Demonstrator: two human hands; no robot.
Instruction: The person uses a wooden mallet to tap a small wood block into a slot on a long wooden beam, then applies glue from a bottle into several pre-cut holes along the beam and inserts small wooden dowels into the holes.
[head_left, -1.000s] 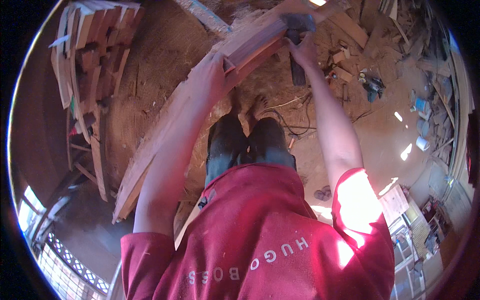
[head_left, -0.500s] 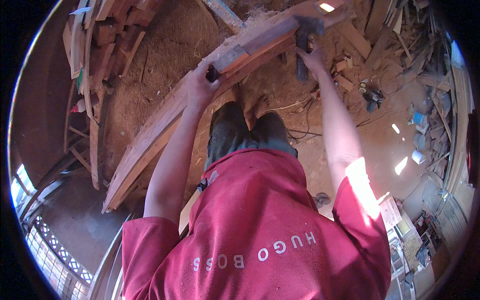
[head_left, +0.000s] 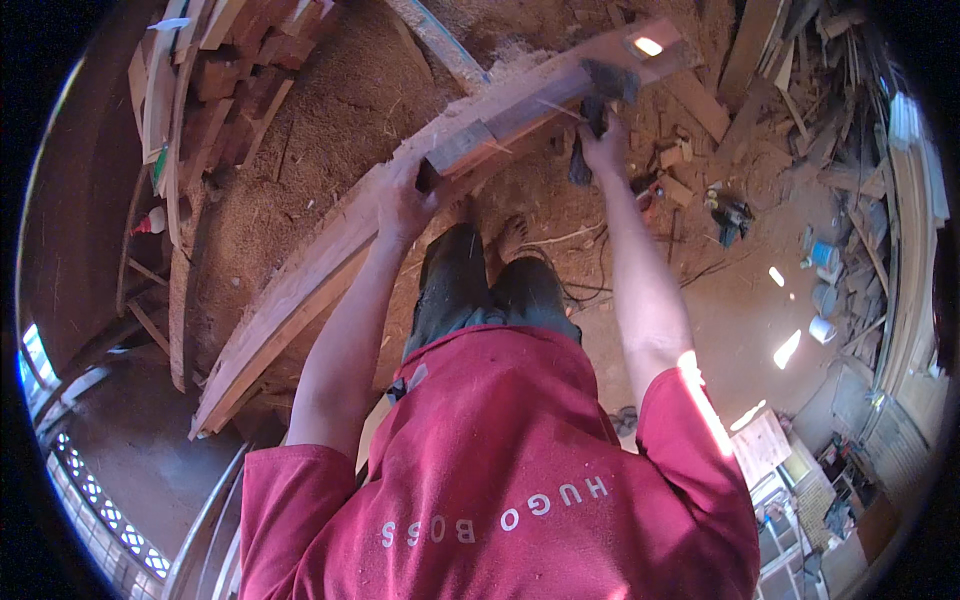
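A long reddish wooden beam (head_left: 300, 285) runs slantwise from the lower left to the upper right. On its upper part lies a shorter piece of wood (head_left: 462, 146), grey on top with a reddish side. My left hand (head_left: 405, 200) is closed round the near end of this piece; the fingertips are partly hidden. My right hand (head_left: 604, 150) grips a dark T-shaped tool (head_left: 612, 82), hammer-like in outline, whose wide head rests at or just over the piece's far end. The tool's stem points down past the beam's side. Its exact kind is unclear.
Stacked timber (head_left: 225, 85) stands at the upper left. Wood offcuts (head_left: 675, 155), cables (head_left: 590, 290) and a small dark power tool (head_left: 730, 215) lie on the dusty floor to the right. Pale buckets (head_left: 823, 330) stand farther right. Sawdust covers the ground beyond the beam.
My right hand and the dark tool have shifted left and slightly lower, and the tool's stem leans more. My left hand keeps its hold on the wood. The whole view has moved a little.
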